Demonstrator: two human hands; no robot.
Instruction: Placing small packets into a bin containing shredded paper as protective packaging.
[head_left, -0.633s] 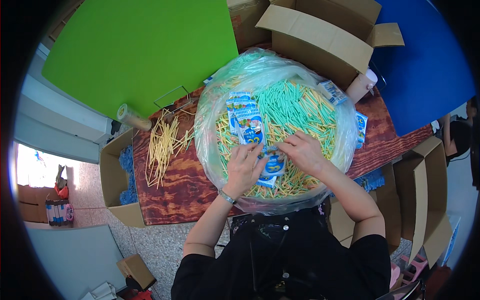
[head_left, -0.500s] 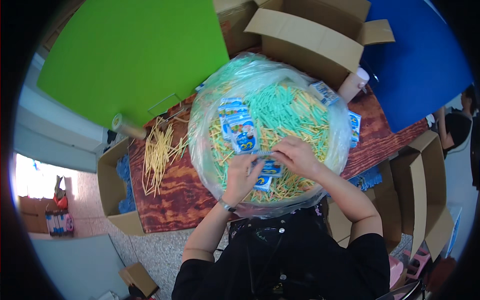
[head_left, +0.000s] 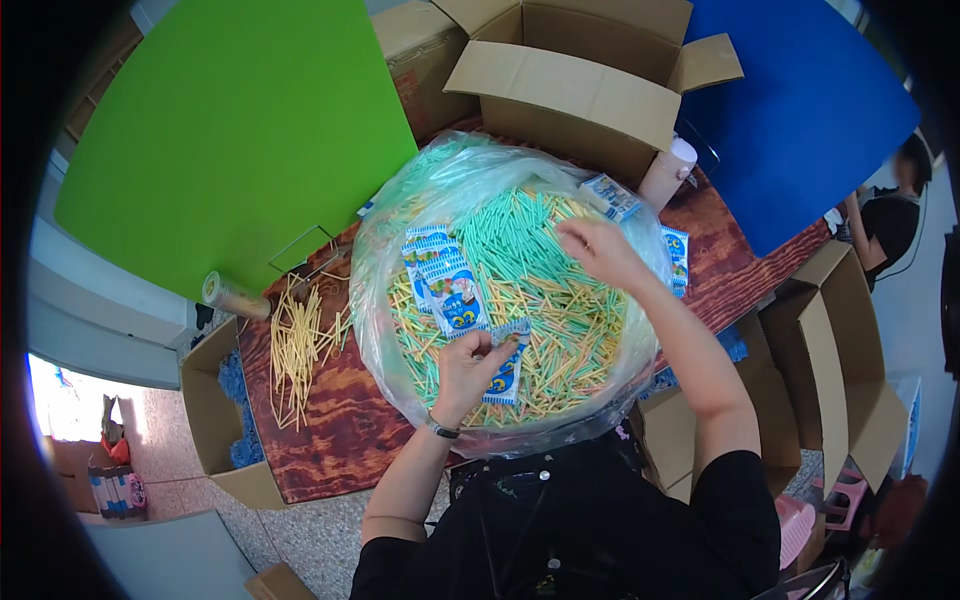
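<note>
A big clear plastic bag [head_left: 372, 330] lies spread on the table, full of thin pastel sticks: a mound of green sticks [head_left: 515, 232] and many yellow and pinkish ones [head_left: 570, 345]. My left hand [head_left: 466, 372] pinches a small blue-and-white packet [head_left: 510, 372] by its upper part, over the near side of the sticks. Above the mound's right side, my right hand [head_left: 600, 250] reaches in with bent fingers slightly apart; nothing shows in them. Several similar packets [head_left: 445, 285] lie overlapping on the sticks, beyond my left hand.
Loose yellow sticks [head_left: 295, 350] lie on the red-brown wooden table [head_left: 330, 450] at left, near a clear jar [head_left: 235, 297]. An open carton [head_left: 570, 90] and a pink bottle [head_left: 668, 172] stand behind the bag. More cartons [head_left: 825, 340] flank the right; a person [head_left: 885, 220] sits beyond.
My right hand has left the packet and moved up and right to the green sticks. My left hand keeps the packet, now tilted more upright. The view has shifted slightly.
</note>
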